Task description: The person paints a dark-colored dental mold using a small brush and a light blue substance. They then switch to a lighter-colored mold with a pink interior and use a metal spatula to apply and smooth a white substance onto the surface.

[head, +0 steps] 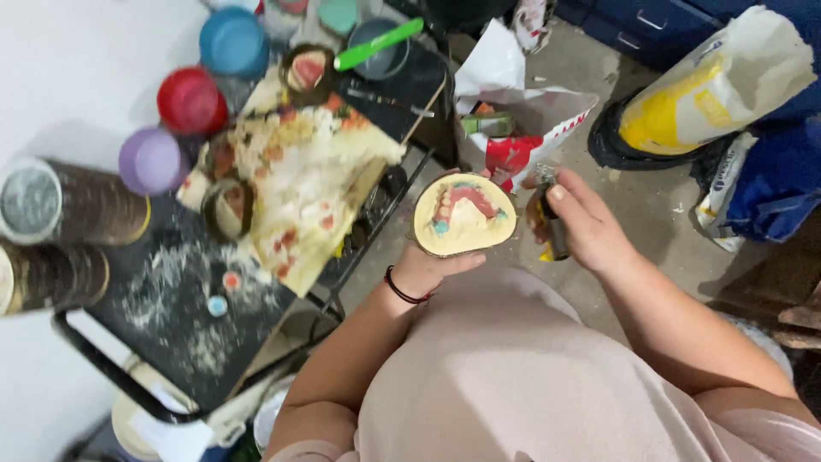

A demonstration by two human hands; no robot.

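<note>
Now, by label:
Left hand: cupped under a round cream plaster mould, fingers curled at its lower edge, held above the lap.
Mould: holds a pink arch of teeth with bluish spots, face up.
Right hand: closed around a small dark tool with yellow on it, just beside the mould; its tip is hard to make out.
Black tray table: left of the hands, dusted with white powder, under a stained paper sheet.
Jars: blue, red and purple lids, shut.
Rings: two dark ones, and, holding pinkish casts.
Floor: torn red-and-white bag, yellow-and-white sack.
</note>
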